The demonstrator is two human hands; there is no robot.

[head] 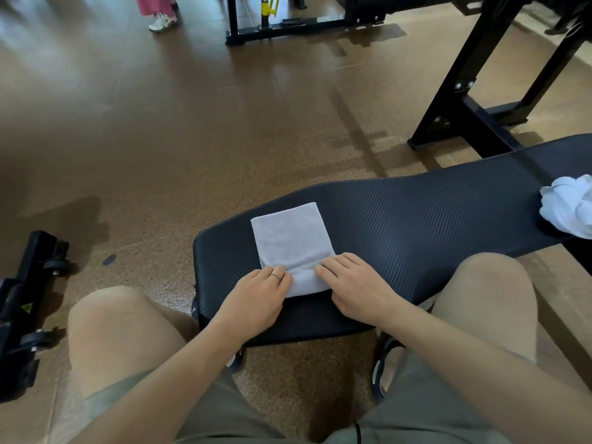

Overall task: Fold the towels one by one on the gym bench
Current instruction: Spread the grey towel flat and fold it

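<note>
At the bench's (pixel 400 213) near-left end, I'm watching the grey towel (pixel 290 233) lying as a folded strip. Left hand (pixel 256 296) and right hand (pixel 355 283) are pinching its near corners, fingers curled into the cloth. Risks I'm seeing: uneven lift skewing the next fold, or the near edge slipping off the pad. The unfolded white towels (pixel 568 208) are sitting at the far-right edge and could slide off.
</note>
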